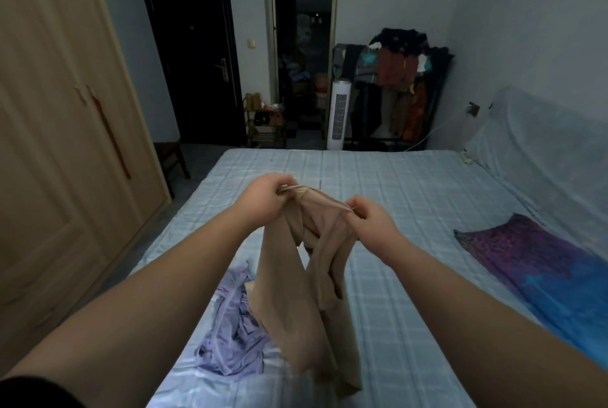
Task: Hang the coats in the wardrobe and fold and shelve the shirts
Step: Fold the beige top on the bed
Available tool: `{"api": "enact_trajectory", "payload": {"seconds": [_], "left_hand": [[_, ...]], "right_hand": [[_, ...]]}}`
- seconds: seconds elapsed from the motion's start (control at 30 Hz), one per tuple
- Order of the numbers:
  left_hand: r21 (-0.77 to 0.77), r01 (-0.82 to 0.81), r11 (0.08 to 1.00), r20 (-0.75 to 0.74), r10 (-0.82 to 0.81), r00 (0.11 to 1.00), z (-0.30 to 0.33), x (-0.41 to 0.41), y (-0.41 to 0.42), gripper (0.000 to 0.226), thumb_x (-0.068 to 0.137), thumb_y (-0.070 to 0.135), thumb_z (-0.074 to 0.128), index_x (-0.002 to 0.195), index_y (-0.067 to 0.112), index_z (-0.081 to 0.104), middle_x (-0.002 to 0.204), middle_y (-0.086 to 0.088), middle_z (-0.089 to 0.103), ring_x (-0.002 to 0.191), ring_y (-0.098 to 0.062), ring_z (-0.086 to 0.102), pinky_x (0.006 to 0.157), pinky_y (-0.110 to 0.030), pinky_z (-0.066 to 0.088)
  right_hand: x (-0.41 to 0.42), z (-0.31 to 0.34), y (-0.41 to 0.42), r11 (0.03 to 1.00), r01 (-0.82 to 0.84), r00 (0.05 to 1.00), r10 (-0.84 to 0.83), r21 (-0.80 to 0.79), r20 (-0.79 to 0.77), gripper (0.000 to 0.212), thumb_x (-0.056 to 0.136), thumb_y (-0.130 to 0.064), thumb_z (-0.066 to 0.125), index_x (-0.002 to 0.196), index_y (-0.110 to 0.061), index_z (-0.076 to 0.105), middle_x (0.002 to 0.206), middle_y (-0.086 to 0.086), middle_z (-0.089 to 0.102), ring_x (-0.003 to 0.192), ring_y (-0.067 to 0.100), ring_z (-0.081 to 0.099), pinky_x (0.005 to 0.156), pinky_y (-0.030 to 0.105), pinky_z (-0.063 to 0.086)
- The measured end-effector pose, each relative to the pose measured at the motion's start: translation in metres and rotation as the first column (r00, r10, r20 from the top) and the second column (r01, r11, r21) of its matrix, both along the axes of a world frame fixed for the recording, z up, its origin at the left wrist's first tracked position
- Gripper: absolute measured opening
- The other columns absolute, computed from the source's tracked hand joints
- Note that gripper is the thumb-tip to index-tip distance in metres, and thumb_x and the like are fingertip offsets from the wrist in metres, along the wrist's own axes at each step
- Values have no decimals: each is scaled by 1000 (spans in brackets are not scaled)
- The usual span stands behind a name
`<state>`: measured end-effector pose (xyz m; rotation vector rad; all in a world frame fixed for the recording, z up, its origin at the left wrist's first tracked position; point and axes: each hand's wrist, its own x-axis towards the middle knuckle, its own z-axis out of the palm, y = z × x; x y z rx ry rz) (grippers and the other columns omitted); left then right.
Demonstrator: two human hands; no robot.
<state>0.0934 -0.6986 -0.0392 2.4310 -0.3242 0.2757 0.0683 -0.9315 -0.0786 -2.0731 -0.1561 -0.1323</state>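
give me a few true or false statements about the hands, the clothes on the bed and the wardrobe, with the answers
1. Both hands pinch the top edge of the beige garment. True: the left hand and the right hand each hold it.
2. The beige garment lies flat on the bed. False: it hangs from the hands above the bed.
3. A crumpled lilac shirt lies on the bed. True.
4. The wardrobe doors are open. False: they are closed.
5. The purple and blue cloth lies near the wardrobe. False: it lies on the bed's far side from it.
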Motion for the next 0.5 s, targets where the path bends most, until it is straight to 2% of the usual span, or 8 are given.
{"api": "enact_trajectory", "payload": {"seconds": [0.07, 0.13, 0.2, 0.27, 0.37, 0.43, 0.5], "left_hand": [[114, -72, 991, 5, 72, 997, 3, 6, 2, 24, 92, 11, 56, 107, 25, 68, 114, -5, 57, 109, -22, 53, 85, -28, 40], [187, 26, 982, -52, -16, 999, 11, 6, -5, 36, 88, 9, 57, 118, 29, 61, 129, -1, 50, 123, -19, 46, 96, -29, 39], [130, 218, 967, -187, -192, 963, 19, 0, -23, 57, 84, 9, 64, 134, 30, 48, 137, 6, 47, 127, -9, 43, 98, -25, 37], [51, 309, 950, -218, -291, 932, 23, 2, -45, 63, 81, 16, 72, 137, 30, 44, 129, 10, 56, 117, -4, 52, 92, -21, 43], [-20, 213, 977, -161, -213, 964, 26, 10, -71, 36, 84, 27, 72, 117, 27, 58, 94, 9, 66, 85, -5, 63, 67, -17, 46], [-36, 173, 984, -119, -176, 977, 24, 19, -81, 14, 88, 29, 69, 100, 23, 64, 84, 8, 66, 76, -8, 62, 60, -17, 44], [-121, 182, 976, -136, -198, 971, 22, 25, -88, 9, 90, 28, 69, 92, 20, 66, 80, 4, 66, 72, -9, 63, 58, -19, 49]], "right_hand": [[11, 16, 0, 997, -59, 998, 59, -39, 12, 8, 93, -23, 59, 90, -25, 65, 82, -1, 70, 77, 20, 66, 70, 38, 54], [21, 32, 1, 990, -85, 995, 91, -117, 44, 6, 92, -24, 62, 92, -24, 68, 85, -1, 71, 83, 19, 67, 74, 38, 54], [28, 44, 3, 982, -99, 993, 109, -164, 51, 2, 89, -26, 67, 89, -24, 69, 86, -2, 71, 86, 17, 66, 78, 37, 54], [34, 51, 3, 986, -93, 994, 100, -138, 41, 8, 86, -27, 72, 87, -24, 65, 85, -1, 71, 82, 16, 67, 75, 38, 55], [38, 56, -4, 998, -38, 999, 39, 40, -27, 24, 84, -23, 75, 90, -20, 52, 80, 4, 70, 71, 18, 68, 62, 32, 51], [40, 55, -17, 986, -42, 997, 51, 160, -55, 30, 82, -25, 77, 92, -19, 50, 90, 10, 72, 83, 26, 71, 70, 35, 54], [40, 50, -31, 958, -110, 989, 132, 263, -67, 32, 81, -24, 78, 100, -18, 53, 100, 12, 72, 94, 29, 71, 81, 41, 56]]}}
